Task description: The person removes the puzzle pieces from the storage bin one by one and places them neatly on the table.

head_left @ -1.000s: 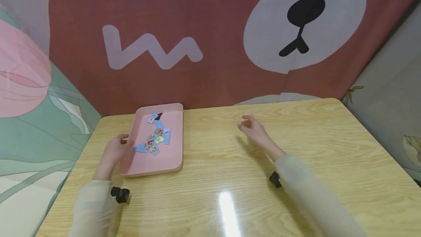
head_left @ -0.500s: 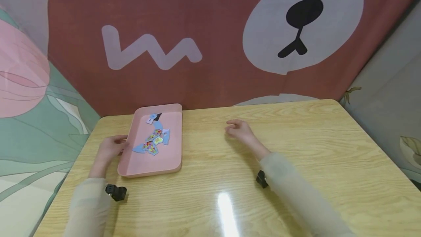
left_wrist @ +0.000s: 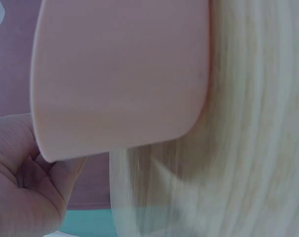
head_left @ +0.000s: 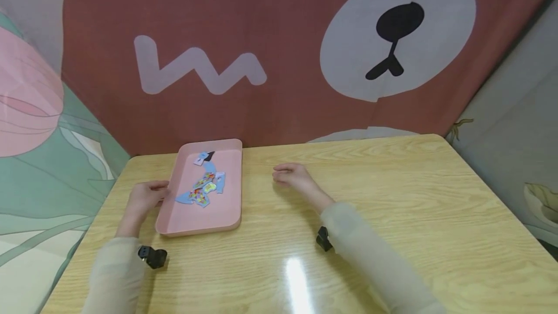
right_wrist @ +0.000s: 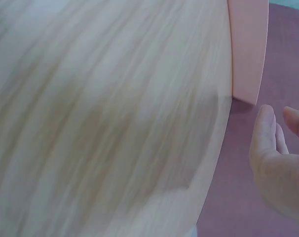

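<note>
A shallow pink tray [head_left: 226, 212] stands at the table's back left. In it lie several flat cut-out pieces [head_left: 203, 182], light blue, black and multicoloured, some overlapping, in a roughly bird-like outline. My left hand [head_left: 147, 196] is at the tray's left side, fingertips right at the rim. In the left wrist view that hand [left_wrist: 26, 182] appears partly hidden behind the tray's wall [left_wrist: 125, 74]. My right hand [head_left: 296, 176] is held over the table to the right of the tray, apart from it, fingers loosely bent, holding nothing. The right wrist view shows the hand [right_wrist: 280, 168] near the tray's corner [right_wrist: 248, 54].
The wooden table [head_left: 392, 217] reaches back to a red cloth [head_left: 296, 101] with a bear print. Printed cloths hang at the left and right. A black camera [head_left: 152, 257] sits at the left wrist and another camera [head_left: 324, 239] at the right. Light glares on the tabletop.
My right hand has moved left toward the tray. My left hand's fingers have drawn back from over the rim to its outer edge, and the tray has shifted very slightly left.
</note>
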Demonstrator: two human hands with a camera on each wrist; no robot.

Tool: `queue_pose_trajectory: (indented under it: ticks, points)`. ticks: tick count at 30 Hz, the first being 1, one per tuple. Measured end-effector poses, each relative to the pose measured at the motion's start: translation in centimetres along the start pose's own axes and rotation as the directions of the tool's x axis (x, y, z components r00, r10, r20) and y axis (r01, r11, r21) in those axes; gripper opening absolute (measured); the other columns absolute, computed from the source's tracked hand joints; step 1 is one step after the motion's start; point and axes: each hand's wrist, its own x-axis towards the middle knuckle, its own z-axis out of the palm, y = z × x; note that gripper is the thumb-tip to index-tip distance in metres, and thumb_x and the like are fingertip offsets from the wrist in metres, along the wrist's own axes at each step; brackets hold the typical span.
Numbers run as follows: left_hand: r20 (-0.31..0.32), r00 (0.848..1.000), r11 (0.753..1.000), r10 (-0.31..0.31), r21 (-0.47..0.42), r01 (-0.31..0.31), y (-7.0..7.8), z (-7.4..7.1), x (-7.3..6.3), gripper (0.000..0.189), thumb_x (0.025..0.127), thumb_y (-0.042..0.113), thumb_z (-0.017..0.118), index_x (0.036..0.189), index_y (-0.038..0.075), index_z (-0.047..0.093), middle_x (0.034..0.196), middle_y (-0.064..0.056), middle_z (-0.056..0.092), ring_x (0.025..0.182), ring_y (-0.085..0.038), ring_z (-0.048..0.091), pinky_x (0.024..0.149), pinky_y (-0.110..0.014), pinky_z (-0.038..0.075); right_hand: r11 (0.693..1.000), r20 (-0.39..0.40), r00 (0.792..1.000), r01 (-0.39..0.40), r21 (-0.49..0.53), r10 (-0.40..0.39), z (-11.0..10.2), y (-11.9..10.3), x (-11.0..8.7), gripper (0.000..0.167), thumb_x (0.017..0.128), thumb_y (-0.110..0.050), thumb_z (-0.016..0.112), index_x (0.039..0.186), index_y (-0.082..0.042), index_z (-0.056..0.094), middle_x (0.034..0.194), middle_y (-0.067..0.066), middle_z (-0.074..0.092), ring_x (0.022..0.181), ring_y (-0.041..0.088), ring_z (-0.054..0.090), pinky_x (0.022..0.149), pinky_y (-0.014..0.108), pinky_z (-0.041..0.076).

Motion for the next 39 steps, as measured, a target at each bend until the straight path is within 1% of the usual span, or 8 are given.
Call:
queue_pose_trajectory:
  ticks: [2, 8, 11, 15, 20, 26, 34, 39]
  points:
    - [0.006, 1.000, 1.000, 0.001, -0.017, -0.001, 0.2, 0.2, 0.0, 0.044, 0.095, 0.012, 0.054, 0.130, -0.014, 0.050, 0.130, -0.036, 0.051, 0.078, -0.002, 0.064, 0.067, -0.021, 0.058, 1.000, 0.010, 1.000, -0.009, 0.021, 0.009, 0.6, -0.2, 0.2, 0.039, 0.094, -0.002, 0.055, 0.130, 0.011, 0.050, 0.130, 0.029, 0.055, 0.118, 0.036, 0.058, 0.103, 0.042, 0.047]
    - [0.036, 0.999, 0.998, 0.005, -0.058, -0.003, 1.0, 0.8, -0.1, 0.045, 0.096, 0.013, 0.053, 0.133, -0.012, 0.048, 0.133, -0.034, 0.050, 0.077, 0.002, 0.062, 0.068, -0.019, 0.058, 0.998, 0.016, 1.000, 0.000, 0.064, -0.001, 2.4, -1.0, 1.0, 0.039, 0.093, -0.001, 0.056, 0.129, 0.012, 0.051, 0.130, 0.030, 0.055, 0.110, 0.030, 0.064, 0.100, 0.040, 0.050]
    - [0.056, 0.998, 0.996, -0.011, -0.093, 0.017, 1.3, 1.0, 0.1, 0.046, 0.095, 0.012, 0.054, 0.134, -0.011, 0.046, 0.134, -0.032, 0.049, 0.080, 0.003, 0.061, 0.071, -0.019, 0.058, 0.999, 0.012, 1.000, -0.002, 0.052, 0.001, 3.3, -1.7, 1.1, 0.037, 0.092, -0.001, 0.057, 0.127, 0.012, 0.054, 0.128, 0.029, 0.057, 0.110, 0.030, 0.064, 0.099, 0.039, 0.051]
    - [0.104, 0.994, 0.987, -0.033, -0.155, 0.049, 1.7, 1.2, 0.2, 0.050, 0.093, 0.008, 0.056, 0.137, -0.012, 0.042, 0.138, -0.031, 0.046, 0.083, 0.005, 0.061, 0.076, -0.019, 0.058, 1.000, 0.012, 1.000, 0.002, 0.020, -0.002, 4.5, -2.5, 1.2, 0.035, 0.091, 0.000, 0.058, 0.124, 0.010, 0.057, 0.124, 0.027, 0.061, 0.113, 0.031, 0.062, 0.097, 0.037, 0.053]
    - [0.143, 0.990, 0.981, -0.018, -0.189, 0.045, 2.1, 1.4, 0.0, 0.052, 0.092, 0.004, 0.056, 0.137, -0.015, 0.038, 0.138, -0.033, 0.043, 0.083, 0.006, 0.060, 0.076, -0.018, 0.057, 1.000, 0.026, 1.000, 0.009, -0.007, -0.009, 5.6, -2.9, 1.6, 0.035, 0.089, 0.003, 0.059, 0.123, 0.008, 0.059, 0.122, 0.026, 0.063, 0.112, 0.030, 0.063, 0.093, 0.034, 0.055]
    - [0.143, 0.990, 0.978, 0.016, -0.208, 0.014, 2.4, 2.0, -0.2, 0.050, 0.091, 0.001, 0.056, 0.135, -0.018, 0.040, 0.136, -0.036, 0.044, 0.085, 0.004, 0.060, 0.076, -0.018, 0.057, 0.998, 0.031, 1.000, 0.004, -0.055, -0.002, 6.6, -2.9, 2.0, 0.035, 0.087, 0.004, 0.059, 0.122, 0.005, 0.060, 0.120, 0.023, 0.065, 0.111, 0.027, 0.064, 0.091, 0.030, 0.056]
    - [0.147, 0.989, 0.974, 0.012, -0.225, 0.021, 3.0, 2.9, -0.6, 0.050, 0.090, -0.002, 0.056, 0.135, -0.018, 0.039, 0.136, -0.036, 0.044, 0.091, -0.003, 0.063, 0.078, -0.019, 0.057, 0.995, 0.061, 0.997, 0.041, -0.095, -0.035, 7.6, -2.4, 2.4, 0.038, 0.083, 0.006, 0.058, 0.121, 0.007, 0.060, 0.115, 0.023, 0.066, 0.100, 0.022, 0.065, 0.085, 0.027, 0.057]
    - [0.139, 0.990, 0.975, 0.004, -0.222, 0.027, 3.5, 3.4, -0.7, 0.049, 0.090, -0.002, 0.055, 0.134, -0.018, 0.041, 0.135, -0.035, 0.046, 0.093, -0.004, 0.063, 0.077, -0.018, 0.057, 0.985, 0.084, 0.996, 0.046, -0.164, -0.033, 7.9, -2.2, 2.5, 0.036, 0.084, 0.006, 0.057, 0.120, 0.007, 0.060, 0.115, 0.023, 0.066, 0.104, 0.027, 0.064, 0.081, 0.023, 0.055]
